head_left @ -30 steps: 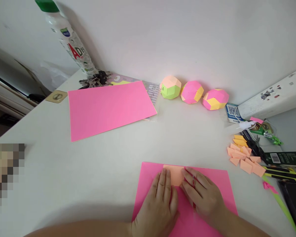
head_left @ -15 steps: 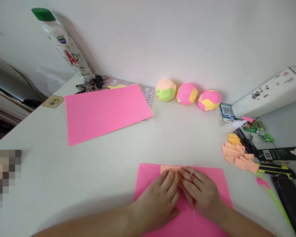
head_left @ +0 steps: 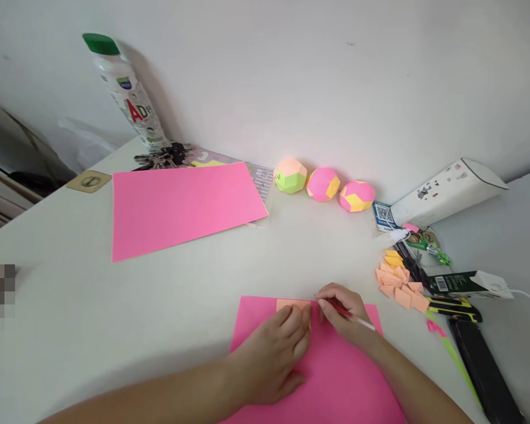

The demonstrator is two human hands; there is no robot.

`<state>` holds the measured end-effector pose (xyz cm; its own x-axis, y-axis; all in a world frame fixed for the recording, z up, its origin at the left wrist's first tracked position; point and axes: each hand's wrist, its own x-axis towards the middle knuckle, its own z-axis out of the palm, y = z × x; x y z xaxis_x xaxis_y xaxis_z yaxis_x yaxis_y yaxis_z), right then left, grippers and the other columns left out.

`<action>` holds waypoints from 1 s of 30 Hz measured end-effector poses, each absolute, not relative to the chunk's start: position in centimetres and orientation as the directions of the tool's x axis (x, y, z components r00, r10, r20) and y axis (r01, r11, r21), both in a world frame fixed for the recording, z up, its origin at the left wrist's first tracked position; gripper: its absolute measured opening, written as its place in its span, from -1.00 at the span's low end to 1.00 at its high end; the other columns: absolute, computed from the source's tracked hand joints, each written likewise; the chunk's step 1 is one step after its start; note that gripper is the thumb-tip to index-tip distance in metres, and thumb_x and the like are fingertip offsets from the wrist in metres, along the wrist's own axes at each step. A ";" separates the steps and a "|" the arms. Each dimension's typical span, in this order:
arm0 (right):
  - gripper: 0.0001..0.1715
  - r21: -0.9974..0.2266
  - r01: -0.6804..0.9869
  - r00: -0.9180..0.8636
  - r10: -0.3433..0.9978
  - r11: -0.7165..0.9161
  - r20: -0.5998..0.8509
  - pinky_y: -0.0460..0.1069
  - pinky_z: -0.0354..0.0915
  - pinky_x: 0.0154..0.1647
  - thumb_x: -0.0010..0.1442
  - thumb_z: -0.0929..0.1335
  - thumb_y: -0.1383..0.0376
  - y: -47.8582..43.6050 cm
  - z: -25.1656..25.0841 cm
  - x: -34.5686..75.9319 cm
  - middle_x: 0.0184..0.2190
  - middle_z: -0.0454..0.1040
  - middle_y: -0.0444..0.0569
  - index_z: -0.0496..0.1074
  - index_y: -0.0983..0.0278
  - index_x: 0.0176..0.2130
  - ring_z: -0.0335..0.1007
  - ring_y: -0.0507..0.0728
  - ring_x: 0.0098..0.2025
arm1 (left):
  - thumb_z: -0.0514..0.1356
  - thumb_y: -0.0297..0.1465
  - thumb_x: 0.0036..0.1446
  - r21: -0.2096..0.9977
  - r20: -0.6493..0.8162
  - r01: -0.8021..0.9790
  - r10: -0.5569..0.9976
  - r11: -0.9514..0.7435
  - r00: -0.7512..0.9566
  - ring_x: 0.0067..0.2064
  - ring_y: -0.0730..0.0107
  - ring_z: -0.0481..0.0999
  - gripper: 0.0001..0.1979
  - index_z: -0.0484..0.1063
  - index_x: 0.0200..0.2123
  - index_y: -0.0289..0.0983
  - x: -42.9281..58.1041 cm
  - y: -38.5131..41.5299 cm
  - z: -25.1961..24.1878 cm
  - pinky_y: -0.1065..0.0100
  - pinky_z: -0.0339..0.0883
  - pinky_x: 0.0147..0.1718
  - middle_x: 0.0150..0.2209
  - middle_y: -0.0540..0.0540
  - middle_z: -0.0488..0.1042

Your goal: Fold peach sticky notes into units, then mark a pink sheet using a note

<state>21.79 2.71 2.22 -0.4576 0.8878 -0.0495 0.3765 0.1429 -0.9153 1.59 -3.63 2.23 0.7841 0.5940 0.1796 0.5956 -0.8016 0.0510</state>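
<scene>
A large pink sheet (head_left: 335, 377) lies at the bottom centre, a small peach paper piece (head_left: 287, 304) on it near its top edge. My left hand (head_left: 276, 353) rests on the peach piece, fingers bent together and pressing it down, so most of it is hidden. In my right hand (head_left: 342, 312) is a thin pen (head_left: 353, 318), red near the fingers and clear at the back. Its tip is beside the right side of the peach piece, close to the sheet's top edge.
Another pink sheet (head_left: 185, 209) lies back left by keys (head_left: 165, 156) and a white bottle (head_left: 132, 97). Three paper balls (head_left: 322, 184) line the wall. At right are folded peach pieces (head_left: 401, 285), a yellow-black cutter (head_left: 454, 307), a black case (head_left: 483, 368) and a white box (head_left: 450, 191).
My right hand has lifted off the peach piece and turned the pen to point towards the sheet's top edge. My left hand stays on the piece. The view has shifted slightly.
</scene>
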 end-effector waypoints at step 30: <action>-0.84 -0.799 0.548 -0.425 0.905 0.248 -0.011 -0.11 0.25 -0.54 0.07 0.29 0.40 2.5 1.7 21.2 -0.58 0.40 -0.16 0.30 0.24 -0.53 0.29 0.01 -0.54 | -0.03 -0.11 0.22 0.025 0.147 0.607 0.604 -0.794 0.783 0.13 -0.04 0.25 -0.40 0.32 0.09 -0.52 1.7 -3.9 2.4 0.08 -0.07 0.09 0.14 -0.41 0.31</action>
